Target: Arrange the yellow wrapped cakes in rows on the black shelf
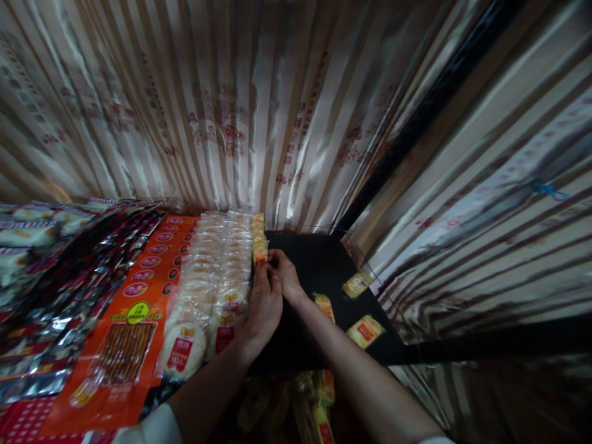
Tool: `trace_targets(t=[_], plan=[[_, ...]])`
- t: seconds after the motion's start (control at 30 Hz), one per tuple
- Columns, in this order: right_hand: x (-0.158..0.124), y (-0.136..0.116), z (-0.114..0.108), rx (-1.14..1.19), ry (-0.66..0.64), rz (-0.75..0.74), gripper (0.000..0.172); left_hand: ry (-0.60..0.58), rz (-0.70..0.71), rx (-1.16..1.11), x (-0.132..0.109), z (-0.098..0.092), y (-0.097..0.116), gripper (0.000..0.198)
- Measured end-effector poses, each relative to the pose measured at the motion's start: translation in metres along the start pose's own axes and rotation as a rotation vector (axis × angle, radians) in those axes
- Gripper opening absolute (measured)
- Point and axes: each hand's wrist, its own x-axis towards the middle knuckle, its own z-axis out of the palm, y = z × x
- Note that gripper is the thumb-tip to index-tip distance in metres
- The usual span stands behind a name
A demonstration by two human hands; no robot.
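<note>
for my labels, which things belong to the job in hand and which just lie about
Likely the job:
- left hand
- right hand
- row of yellow packets
- loose yellow packets
- black shelf

Just lying about:
- orange packs
- clear cracker packs
- dark packs

Your left hand (265, 303) and right hand (285, 275) meet at the near end of a row of yellow packets (258, 231), beside clear-wrapped round crackers (200, 277). To your right, three loose packets (365, 332) lie on the black shelf (319, 265).

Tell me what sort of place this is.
Probably a snack shop or stall, at a display shelf: clear-wrapped pale round snacks stand in rows, with overlapping orange packs and a row of small yellow packets alongside.
</note>
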Motion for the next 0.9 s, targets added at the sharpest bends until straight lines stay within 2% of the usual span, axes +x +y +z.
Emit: trace_targets(t=[0.2,0.43,0.57,0.7,0.8,0.9], plan=[[-0.002,0.001,0.002,-0.006,0.037,-0.084,0.027,0.067,0.067,-0.011,0.000,0.005,-0.010,0.039],[-0.001,0.000,0.004,0.043,-0.015,-0.073,0.031,0.057,0.038,-0.020,0.005,0.009,-0.019,0.040],[-0.007,-0.003,-0.002,-0.023,0.045,-0.064,0.034,0.049,0.072,-0.027,0.006,0.008,-0.024,0.037],[-0.024,-0.008,-0.026,-0.122,0.111,-0.086,0.033,0.048,0.088,0.006,-0.002,0.005,-0.023,0.034],[-0.039,-0.010,-0.058,-0.244,0.161,-0.090,0.028,0.038,0.079,0.022,-0.016,0.008,-0.017,0.034],[-0.055,-0.007,-0.094,-0.404,0.178,-0.065,0.027,-0.063,0.045,0.027,-0.034,0.017,-0.011,0.034]])
